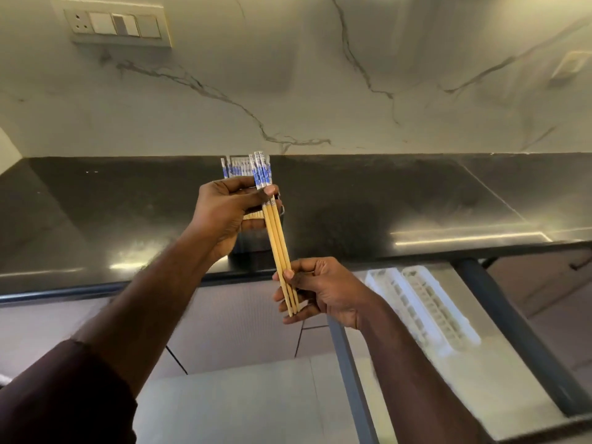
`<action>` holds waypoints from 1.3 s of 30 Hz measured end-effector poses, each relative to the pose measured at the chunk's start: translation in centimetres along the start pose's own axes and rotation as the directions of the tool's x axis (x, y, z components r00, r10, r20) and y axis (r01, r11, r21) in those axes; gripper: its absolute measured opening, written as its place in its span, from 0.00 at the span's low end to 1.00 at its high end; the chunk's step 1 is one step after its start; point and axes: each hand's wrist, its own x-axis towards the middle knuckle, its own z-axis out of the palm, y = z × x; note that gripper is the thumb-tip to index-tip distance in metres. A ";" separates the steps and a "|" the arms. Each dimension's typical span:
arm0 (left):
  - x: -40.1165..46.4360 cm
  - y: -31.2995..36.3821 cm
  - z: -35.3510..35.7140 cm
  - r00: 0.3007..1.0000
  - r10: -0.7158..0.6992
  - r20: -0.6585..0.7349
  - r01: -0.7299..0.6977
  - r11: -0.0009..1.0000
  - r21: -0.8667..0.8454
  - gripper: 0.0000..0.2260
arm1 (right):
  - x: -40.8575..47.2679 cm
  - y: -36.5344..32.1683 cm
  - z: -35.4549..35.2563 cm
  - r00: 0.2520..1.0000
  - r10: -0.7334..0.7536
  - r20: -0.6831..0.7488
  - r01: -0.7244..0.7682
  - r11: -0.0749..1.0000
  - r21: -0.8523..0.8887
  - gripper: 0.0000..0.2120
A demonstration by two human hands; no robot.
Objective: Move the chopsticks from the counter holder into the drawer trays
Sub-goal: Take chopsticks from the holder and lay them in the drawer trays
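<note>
A small bundle of bamboo chopsticks [278, 238] with blue-and-white patterned tops hangs in the air above the counter's front edge. My left hand [226, 213] pinches the bundle near its patterned tops. My right hand [315, 291] grips the plain lower tips. Behind my left hand, more chopsticks [235, 168] with the same tops stick up from the holder [248, 245] on the counter, which my hand mostly hides. Down at the right, the open drawer [499, 315] holds white slotted trays [426, 302].
The black counter [400, 200] spans the view under a white marble wall. A switch plate [117, 25] sits high on the left wall and a socket [568, 65] at the right. Grey floor tiles [224, 347] show below.
</note>
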 end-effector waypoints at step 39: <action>5.7 -37.4 28.9 0.903 -0.412 -0.123 0.391 0.668 0.633 0.17 | -7.2 15.7 -32.4 0.673 0.606 -0.424 -0.641 0.764 0.075 0.02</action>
